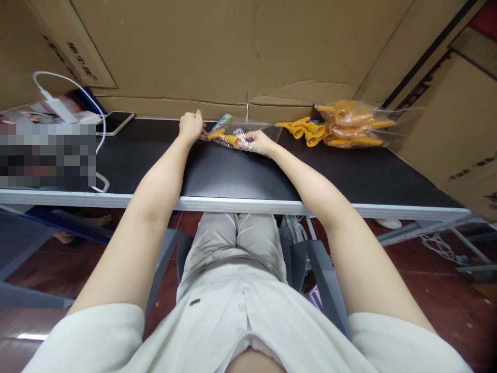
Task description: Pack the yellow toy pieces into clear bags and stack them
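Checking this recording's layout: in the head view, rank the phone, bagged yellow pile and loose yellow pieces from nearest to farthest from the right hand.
1. Loose yellow pieces: just right of the right hand.
2. Bagged yellow pile: farther right.
3. Phone: far left, beyond the left hand.

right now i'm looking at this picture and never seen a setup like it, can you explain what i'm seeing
There is no machine here, only a person's two bare hands. The single picture comes from a camera worn on the head, looking forward and down.

The left grip holds one end of a clear plastic bag with orange pieces showing through it. The right grip is on the plastic farther along; exactly what its fingers pinch is hard to see.

On the black tabletop, more orange pieces lie to the right, beside filled bags. A phone and a white cable are to the left.
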The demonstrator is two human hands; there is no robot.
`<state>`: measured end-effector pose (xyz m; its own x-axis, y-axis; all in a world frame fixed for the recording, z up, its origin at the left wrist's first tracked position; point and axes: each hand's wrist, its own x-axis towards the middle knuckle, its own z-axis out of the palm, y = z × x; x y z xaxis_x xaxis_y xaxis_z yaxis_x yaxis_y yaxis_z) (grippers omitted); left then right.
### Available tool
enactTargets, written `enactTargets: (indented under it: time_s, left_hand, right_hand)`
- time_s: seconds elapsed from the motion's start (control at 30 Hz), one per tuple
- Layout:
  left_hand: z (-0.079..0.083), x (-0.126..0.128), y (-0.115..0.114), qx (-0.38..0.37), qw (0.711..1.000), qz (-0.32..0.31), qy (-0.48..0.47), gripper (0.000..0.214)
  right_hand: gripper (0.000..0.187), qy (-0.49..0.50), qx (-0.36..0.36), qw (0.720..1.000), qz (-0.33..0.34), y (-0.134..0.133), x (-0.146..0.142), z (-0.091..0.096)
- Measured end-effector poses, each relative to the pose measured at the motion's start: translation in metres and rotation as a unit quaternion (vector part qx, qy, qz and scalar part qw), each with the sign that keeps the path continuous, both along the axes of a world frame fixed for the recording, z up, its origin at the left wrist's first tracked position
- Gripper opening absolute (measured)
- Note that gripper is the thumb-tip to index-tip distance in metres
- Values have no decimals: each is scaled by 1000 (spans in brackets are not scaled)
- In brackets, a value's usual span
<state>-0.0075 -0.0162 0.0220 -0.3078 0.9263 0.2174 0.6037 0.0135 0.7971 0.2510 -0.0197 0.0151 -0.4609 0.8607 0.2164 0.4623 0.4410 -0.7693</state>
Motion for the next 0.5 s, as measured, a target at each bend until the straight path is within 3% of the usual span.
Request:
enactTargets:
  time_s: [0.23, 0.5]
  left_hand:
    - [5, 14, -9, -1, 998, -58, -7, 58]
    - [1, 6, -4, -11, 1000, -29, -4, 55]
  right_hand:
    - [34, -7, -1, 999, -43, -7, -1, 5]
    - [17, -28, 47, 992, -113, 13, 1, -3]
